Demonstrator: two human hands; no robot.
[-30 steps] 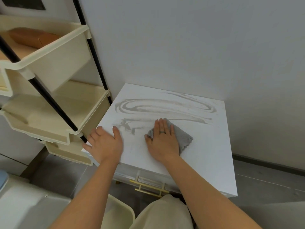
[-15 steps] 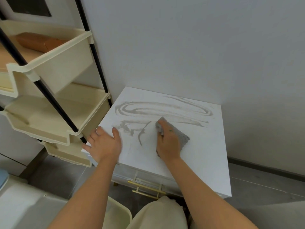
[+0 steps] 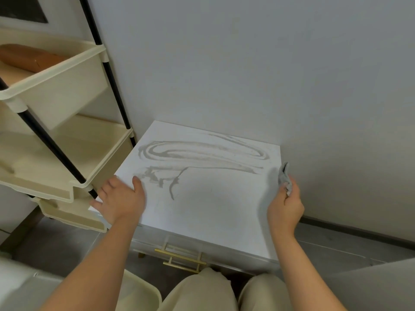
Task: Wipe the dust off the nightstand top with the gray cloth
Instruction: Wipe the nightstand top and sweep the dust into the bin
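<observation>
Mid-wipe: right hand (image 3: 284, 204) pinches the bunched gray cloth (image 3: 284, 178) off the nightstand top (image 3: 215, 212)'s right edge, left hand (image 3: 122, 202) rests flat and relaxed on it, so next I'd guess another pass through the back dust swirls (image 3: 202, 151).

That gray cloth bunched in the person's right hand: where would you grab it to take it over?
Take the free end of the gray cloth that pokes up past the fingers of the right hand, pinching it from above. The rest is crumpled inside the curled fingers, so only that upright flap is exposed, near the right edge of the nightstand top.
</observation>
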